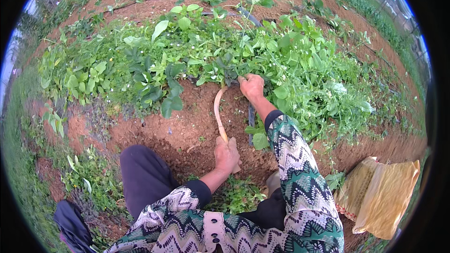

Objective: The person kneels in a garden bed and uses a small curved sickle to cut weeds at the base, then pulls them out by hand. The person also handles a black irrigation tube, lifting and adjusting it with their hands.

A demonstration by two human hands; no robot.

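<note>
My left hand (226, 155) is closed around the wooden handle of a sickle (218, 109). Its narrow curved blade reaches away from me over bare reddish soil, and the tip is at the front edge of the weeds. To the right of that tip, my right hand (252, 86) is low against the green plants (225, 65), fingers curled and partly hidden by leaves. Whether they grip a stem cannot be told. A dark-leaved plant (172, 89) hangs over the soil left of the blade.
A dense weed patch with small white flowers (309, 63) spreads across the bed. A dark strip (251, 123) runs down the soil below my right hand. An opened yellowish woven sack (383, 196) lies at right. Dark cloth (74, 226) is at lower left, near my bent knee (146, 175).
</note>
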